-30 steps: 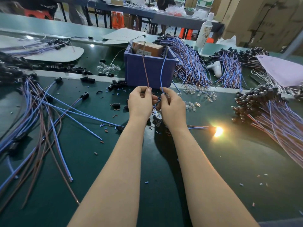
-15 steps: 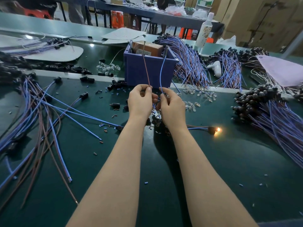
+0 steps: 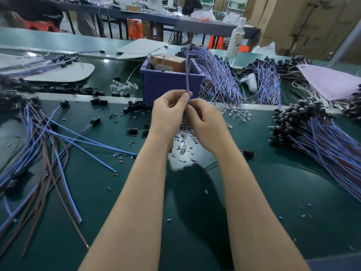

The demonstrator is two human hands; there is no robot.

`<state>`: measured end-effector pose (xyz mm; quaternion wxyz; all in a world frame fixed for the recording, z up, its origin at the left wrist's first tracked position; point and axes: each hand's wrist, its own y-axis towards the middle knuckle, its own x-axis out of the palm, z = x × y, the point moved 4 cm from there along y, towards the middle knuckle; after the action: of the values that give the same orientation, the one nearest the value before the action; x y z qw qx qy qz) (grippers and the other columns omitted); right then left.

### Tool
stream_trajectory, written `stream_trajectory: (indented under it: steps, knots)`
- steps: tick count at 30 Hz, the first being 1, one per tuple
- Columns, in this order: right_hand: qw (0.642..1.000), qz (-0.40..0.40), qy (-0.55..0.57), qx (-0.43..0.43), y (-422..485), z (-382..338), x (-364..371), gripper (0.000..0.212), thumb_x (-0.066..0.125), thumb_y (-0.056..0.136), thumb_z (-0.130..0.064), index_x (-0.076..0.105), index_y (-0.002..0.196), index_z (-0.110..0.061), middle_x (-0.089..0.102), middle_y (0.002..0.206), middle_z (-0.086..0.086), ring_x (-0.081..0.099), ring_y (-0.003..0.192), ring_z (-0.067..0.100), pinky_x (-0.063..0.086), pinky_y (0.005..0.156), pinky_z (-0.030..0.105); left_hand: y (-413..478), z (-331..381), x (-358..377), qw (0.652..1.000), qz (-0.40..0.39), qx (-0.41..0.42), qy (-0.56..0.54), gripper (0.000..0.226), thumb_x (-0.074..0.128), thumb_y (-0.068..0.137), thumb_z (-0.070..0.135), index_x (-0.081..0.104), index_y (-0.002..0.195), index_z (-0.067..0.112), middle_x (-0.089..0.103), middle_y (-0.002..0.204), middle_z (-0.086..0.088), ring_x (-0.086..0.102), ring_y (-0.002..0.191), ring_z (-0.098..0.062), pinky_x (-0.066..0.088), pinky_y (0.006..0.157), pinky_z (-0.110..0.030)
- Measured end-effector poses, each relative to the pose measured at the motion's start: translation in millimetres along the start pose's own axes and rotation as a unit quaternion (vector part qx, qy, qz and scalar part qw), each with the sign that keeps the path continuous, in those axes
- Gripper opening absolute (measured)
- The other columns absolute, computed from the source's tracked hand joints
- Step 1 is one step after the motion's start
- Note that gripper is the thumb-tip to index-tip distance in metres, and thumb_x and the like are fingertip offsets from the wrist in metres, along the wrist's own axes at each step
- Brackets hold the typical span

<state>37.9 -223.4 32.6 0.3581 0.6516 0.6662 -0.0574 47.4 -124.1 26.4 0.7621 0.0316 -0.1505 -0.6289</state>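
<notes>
Left grip [image 3: 168,114], just right of the loose blue and brown wires [image 3: 48,145] fanned over the green tabletop [image 3: 273,192], pinches a wire pair [image 3: 188,79] between thumb and fingers. The pair, one blue and one brown, stands upright above the hands in front of the purple bin [image 3: 156,85]. Right grip [image 3: 205,124] touches the left and grasps the same pair just below. Farther right lies a bundle of black-capped wires [image 3: 316,137].

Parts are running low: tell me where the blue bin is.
Head view, centre: the blue bin stands just beyond the left hand and right hand, clear bulbs to its left, a wire bundle to its right.
</notes>
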Motion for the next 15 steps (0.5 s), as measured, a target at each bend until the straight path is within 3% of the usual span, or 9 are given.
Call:
stream_trajectory:
  steps: [4,7,8,10,12,15]
  knots:
    - [0.989,0.058,-0.132,-0.026,-2,-8,-51,0.019,0.055,0.094,-0.024,0.066,0.091,-0.009,0.053,0.078,0.005,0.045,0.069,0.018,0.026,0.062,0.026,-5,43,39,0.992,-0.055,0.098,0.055,0.006,0.060,0.092,0.012,0.066,0.091,0.013,0.062,0.074,0.009,0.056,0.064,0.003,0.046,0.063,-0.013]
    - [0.971,0.219,-0.095,-0.029,-16,-7,-110,0.027,0.053,0.096,-0.029,0.064,0.079,-0.011,0.054,0.061,-0.002,0.049,0.056,0.012,0.035,0.056,0.026,-18,60,76,0.979,-0.045,0.142,0.138,0.016,0.063,0.090,0.029,0.059,0.077,0.021,0.057,0.066,0.011,0.052,0.061,-0.004,0.045,0.062,-0.018]
    - [0.956,0.286,-0.057,-0.025,-23,-4,-130,0.029,0.053,0.096,-0.029,0.064,0.079,-0.009,0.058,0.062,0.001,0.055,0.057,0.016,0.043,0.058,0.029,-24,57,92,0.980,-0.066,0.113,0.150,0.026,0.060,0.092,0.036,0.057,0.071,0.020,0.055,0.061,0.009,0.049,0.055,-0.005,0.043,0.058,-0.020]
    - [0.916,0.401,0.029,-0.013,-38,6,-166,0.029,0.051,0.097,-0.026,0.065,0.078,-0.008,0.061,0.061,0.002,0.059,0.056,0.019,0.048,0.058,0.032,-42,36,134,0.976,-0.190,-0.058,0.092,0.048,0.046,0.094,0.053,0.057,0.066,0.016,0.052,0.049,0.005,0.043,0.040,-0.006,0.035,0.044,-0.019]
    - [0.868,0.483,0.116,0.015,-55,23,-195,0.028,0.050,0.097,-0.022,0.061,0.072,-0.016,0.059,0.052,-0.007,0.055,0.044,0.008,0.044,0.050,0.024,-66,15,180,0.921,-0.303,-0.241,-0.051,0.058,0.032,0.094,0.062,0.056,0.077,0.012,0.051,0.044,0.004,0.037,0.032,-0.005,0.026,0.037,-0.012]
    - [0.815,0.549,0.177,0.063,-87,58,-224,0.034,0.049,0.099,-0.020,0.058,0.066,-0.020,0.060,0.045,-0.010,0.053,0.039,0.004,0.045,0.045,0.021,-78,4,235,0.872,-0.272,-0.310,-0.264,0.040,0.030,0.102,0.042,0.050,0.084,0.012,0.051,0.043,0.006,0.035,0.031,-0.002,0.025,0.035,-0.011]
